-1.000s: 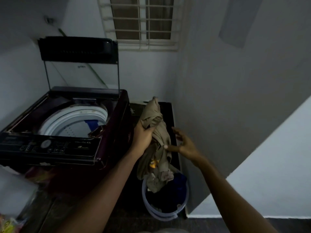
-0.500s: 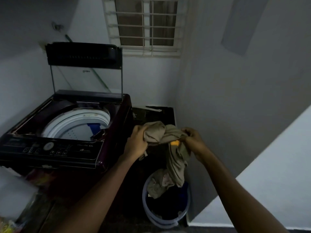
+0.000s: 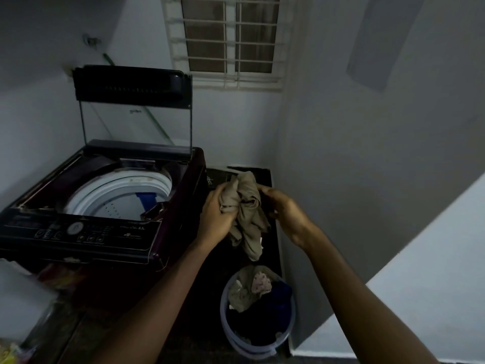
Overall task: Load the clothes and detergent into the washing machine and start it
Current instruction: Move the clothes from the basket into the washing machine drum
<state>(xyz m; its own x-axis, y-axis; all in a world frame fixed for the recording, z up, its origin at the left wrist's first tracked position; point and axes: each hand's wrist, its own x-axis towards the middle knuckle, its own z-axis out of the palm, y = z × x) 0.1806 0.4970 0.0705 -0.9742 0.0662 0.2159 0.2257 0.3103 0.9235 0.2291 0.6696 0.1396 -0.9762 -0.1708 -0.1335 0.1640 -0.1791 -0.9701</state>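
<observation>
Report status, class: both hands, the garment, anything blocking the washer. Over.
Left hand and right hand both grip the khaki garment, bunched, above the bucket. Washing machine to the left, lid up, drum open. Nothing seen between garment and drum.

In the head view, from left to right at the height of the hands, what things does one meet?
washing machine → left hand → beige garment → right hand

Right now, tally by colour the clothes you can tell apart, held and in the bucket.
Khaki: 2 (held garment between left hand and right hand; khaki cloth in the bucket)
Pale pink cloth: 1
Blue cloth: 1
Total: 4; dark heap below uncountable.
</observation>
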